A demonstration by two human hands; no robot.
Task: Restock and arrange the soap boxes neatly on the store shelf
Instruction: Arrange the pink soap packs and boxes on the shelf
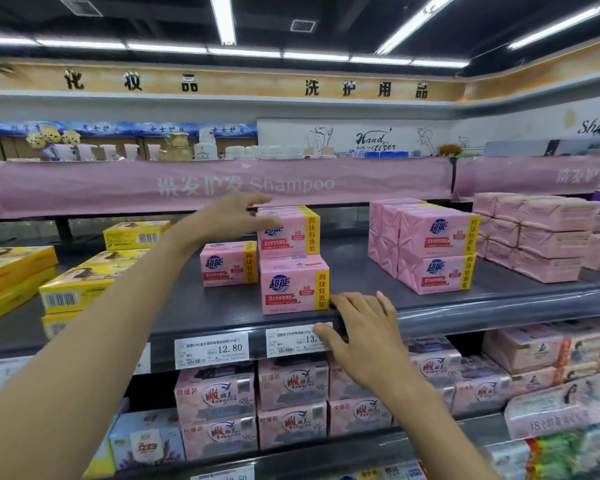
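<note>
Pink soap boxes stand on the dark grey shelf (465, 306). In the middle, one box (288, 230) sits on top of another (293, 287), and a single box (227, 263) stands behind them to the left. My left hand (232, 216) reaches to the top box with spread fingers touching its upper left edge. My right hand (364, 327) rests flat on the shelf's front lip, just right of the bottom box, its thumb over a price tag (291, 339). A larger block of the same pink boxes (430, 247) stands further right.
Yellow boxes (84, 289) fill the shelf's left side. Paler pink packs (541, 237) are stacked at the far right. The lower shelf holds pink soap packs (291, 403). A pink shampoo banner (222, 185) hangs just above the shelf opening.
</note>
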